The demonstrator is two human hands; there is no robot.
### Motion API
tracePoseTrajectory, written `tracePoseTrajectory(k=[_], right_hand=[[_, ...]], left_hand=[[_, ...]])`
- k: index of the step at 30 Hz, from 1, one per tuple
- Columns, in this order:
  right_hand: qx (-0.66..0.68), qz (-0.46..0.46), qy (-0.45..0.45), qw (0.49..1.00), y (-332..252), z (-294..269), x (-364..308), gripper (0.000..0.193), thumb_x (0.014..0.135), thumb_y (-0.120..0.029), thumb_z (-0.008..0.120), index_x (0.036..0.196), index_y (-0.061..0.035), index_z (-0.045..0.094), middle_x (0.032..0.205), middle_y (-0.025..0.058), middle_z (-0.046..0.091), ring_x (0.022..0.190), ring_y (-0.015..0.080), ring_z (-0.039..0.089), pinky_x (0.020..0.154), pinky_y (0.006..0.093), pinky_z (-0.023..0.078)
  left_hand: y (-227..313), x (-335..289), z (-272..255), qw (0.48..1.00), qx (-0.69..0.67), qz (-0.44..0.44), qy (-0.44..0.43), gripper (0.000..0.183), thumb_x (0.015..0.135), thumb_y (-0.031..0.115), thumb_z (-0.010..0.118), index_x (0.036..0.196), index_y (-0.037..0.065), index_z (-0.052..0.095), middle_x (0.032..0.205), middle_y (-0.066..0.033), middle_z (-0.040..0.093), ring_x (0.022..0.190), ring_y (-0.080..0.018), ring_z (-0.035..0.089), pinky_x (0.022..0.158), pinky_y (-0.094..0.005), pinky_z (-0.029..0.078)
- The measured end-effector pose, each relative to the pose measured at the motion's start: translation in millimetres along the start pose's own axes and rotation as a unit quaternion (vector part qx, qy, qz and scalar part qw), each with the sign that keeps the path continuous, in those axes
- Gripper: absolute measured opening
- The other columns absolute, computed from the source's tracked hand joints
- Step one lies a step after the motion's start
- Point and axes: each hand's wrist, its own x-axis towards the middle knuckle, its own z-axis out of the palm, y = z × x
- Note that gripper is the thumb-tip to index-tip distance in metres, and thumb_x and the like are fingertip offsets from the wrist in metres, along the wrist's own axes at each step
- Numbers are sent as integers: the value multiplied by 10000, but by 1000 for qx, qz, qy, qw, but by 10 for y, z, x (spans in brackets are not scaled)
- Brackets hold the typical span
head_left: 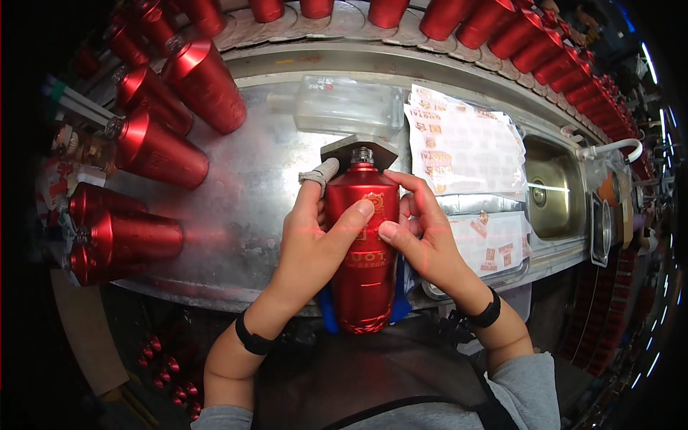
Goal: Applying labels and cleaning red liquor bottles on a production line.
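Note:
A glossy red bottle (363, 287) with gold markings lies in front of me, its clear threaded neck pointing away and its base toward my apron. My left hand (313, 233) wraps its left side, the thumb pressed on the front and a pale finger cot (320, 172) on the index finger. From the right, my right hand (428, 233) grips the same bottle, thumb on the front near the gold markings. Behind the neck is a grey angled metal plate (385, 156). Blue material (328, 313) shows beneath the base. Fingers behind the bottle are hidden.
Several red bottles (161, 147) stand on the metal table's (244, 244) left. A clear glass bottle (351, 104) lies beyond my hands. Decal sheets (466, 154) are at right, before a sink (555, 222) and white faucet (615, 150). More red bottles line a curved conveyor (301, 27).

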Motion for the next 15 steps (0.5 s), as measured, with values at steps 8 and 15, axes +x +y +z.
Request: tracePoseTrajectory(k=[8, 15], right_hand=[[-1, -36, -1, 999, 82, -6, 9, 588, 923, -217, 685, 1441, -100, 430, 746, -16, 424, 678, 61, 427, 637, 229, 391], [-19, -30, 3, 999, 38, 6, -10, 569, 935, -236, 667, 1438, -105, 434, 749, -15, 429, 700, 78, 447, 653, 248, 401]], left_hand=[[-86, 0, -2, 998, -47, -28, 12, 667, 947, 184, 686, 1451, -62, 324, 1308, -190, 552, 1159, -193, 582, 971, -321, 490], [-60, -164, -77, 996, -69, -55, -27, 798, 933, 189, 696, 1514, -29, 194, 1358, -217, 523, 1189, -211, 572, 1001, -333, 474]])
